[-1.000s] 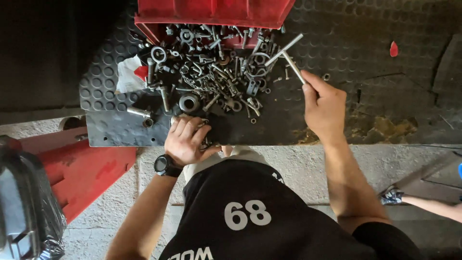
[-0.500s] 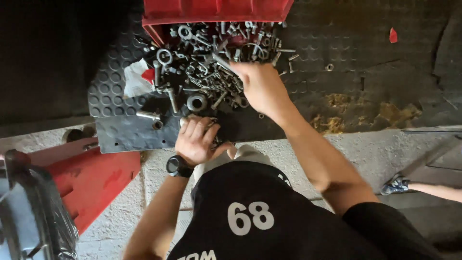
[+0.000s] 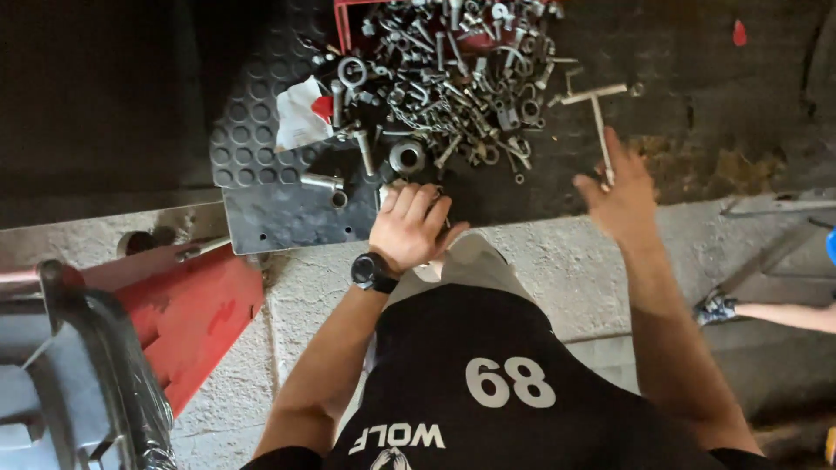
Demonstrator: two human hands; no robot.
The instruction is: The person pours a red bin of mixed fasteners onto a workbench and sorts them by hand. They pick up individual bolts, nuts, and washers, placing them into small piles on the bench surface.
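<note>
- Knees bent under black shorts show the person crouching over the work, a black watch [image 3: 373, 271] on the left wrist.
- The left hand [image 3: 411, 228] lies palm down at the near edge of the hardware pile [image 3: 453, 78], fingers curled on small parts; whether it grips any cannot be told.
- The right hand [image 3: 620, 193] hovers with fingers spread, empty, its fingertips just at the stem of the T-shaped metal tool [image 3: 596, 109] lying on the dark studded mat [image 3: 261, 165].
- A metal ring [image 3: 406, 157] and loose bolts crowd the space ahead of the left hand.
- Farther off, the red bin [image 3: 348, 17] borders the pile.
- Another person's shoe [image 3: 716, 306] shows at right.
</note>
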